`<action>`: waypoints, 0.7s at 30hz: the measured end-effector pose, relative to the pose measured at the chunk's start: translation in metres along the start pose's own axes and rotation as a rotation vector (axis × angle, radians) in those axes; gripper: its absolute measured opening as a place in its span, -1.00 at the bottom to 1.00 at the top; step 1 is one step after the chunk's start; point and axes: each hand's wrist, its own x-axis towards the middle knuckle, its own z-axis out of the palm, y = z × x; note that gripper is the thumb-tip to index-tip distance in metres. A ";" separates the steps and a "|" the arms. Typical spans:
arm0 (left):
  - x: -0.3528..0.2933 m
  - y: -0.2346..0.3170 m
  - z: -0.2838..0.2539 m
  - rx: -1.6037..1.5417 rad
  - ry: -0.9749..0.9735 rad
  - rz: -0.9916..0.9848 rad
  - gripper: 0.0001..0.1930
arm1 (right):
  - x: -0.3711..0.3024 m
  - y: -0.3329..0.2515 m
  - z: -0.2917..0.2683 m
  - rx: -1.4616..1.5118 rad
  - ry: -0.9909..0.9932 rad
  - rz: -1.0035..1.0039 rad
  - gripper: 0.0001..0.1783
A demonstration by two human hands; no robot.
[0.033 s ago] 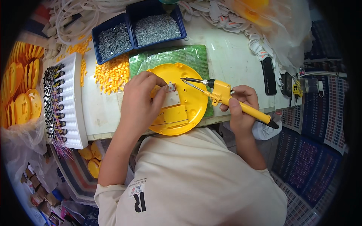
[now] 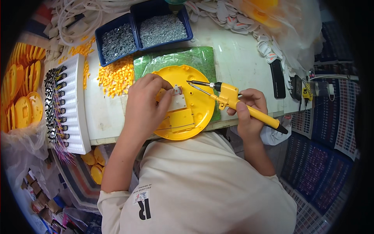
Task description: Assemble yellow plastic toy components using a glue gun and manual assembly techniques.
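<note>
A round yellow plastic shell (image 2: pixel 202 109) lies inner side up on a green mat (image 2: pixel 204 58) at the table's front edge. Inside it are a white rectangular part (image 2: pixel 179 102) and a yellow rectangular cover (image 2: pixel 181 119) with thin wires beside it. My left hand (image 2: pixel 150 97) rests over the shell's left side, thumb and fingers pinched at the white part's upper edge; what they grip is hidden. My right hand (image 2: pixel 251 113) is wrapped around a yellow soldering iron (image 2: pixel 253 112) with a black end. Its two slim front rods reach over the shell's upper middle.
Two blue bins (image 2: pixel 161 31) of small metal parts stand at the back, with small yellow pieces (image 2: pixel 115 77) heaped beside them. At left are a white foam tray (image 2: pixel 76 105) with wired parts and bagged yellow shells (image 2: pixel 25 109). A black phone (image 2: pixel 277 80) lies to the right.
</note>
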 end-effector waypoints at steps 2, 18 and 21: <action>0.000 0.000 -0.001 0.014 -0.028 0.002 -0.90 | -0.001 -0.001 0.001 -0.004 -0.005 0.003 -0.65; 0.000 -0.003 0.006 0.054 -0.067 -0.075 -0.90 | -0.005 0.010 -0.014 -0.195 -0.260 -0.142 -0.56; 0.001 -0.002 0.007 0.073 -0.063 -0.075 -0.90 | -0.005 0.010 -0.006 -0.175 -0.208 -0.134 -0.57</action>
